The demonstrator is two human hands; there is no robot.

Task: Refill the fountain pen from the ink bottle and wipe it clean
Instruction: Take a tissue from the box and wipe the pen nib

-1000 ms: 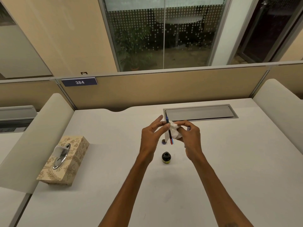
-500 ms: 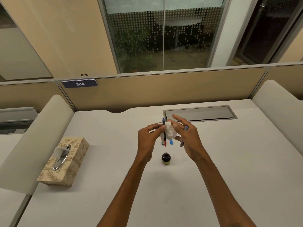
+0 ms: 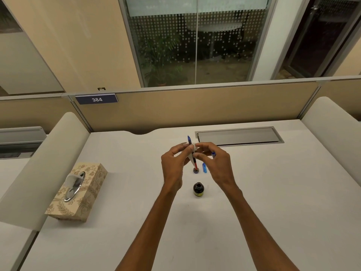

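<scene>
Between fingertips, upright pen point(image 3: 192, 153), seemingly tissue-wrapped.

a patterned tissue box point(image 3: 78, 194) sits left on the white desk point(image 3: 273, 192).

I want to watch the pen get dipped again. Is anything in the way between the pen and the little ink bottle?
Nothing visible blocks it. The thin blue-and-red fountain pen, held with white tissue by the left hand and right hand, hangs above the white desk. The small dark glass ink bottle stands open below, nearer the person.

Desk point(image 3: 273, 192): ink bottle point(image 3: 198, 189), tissue box point(image 3: 78, 192).
</scene>
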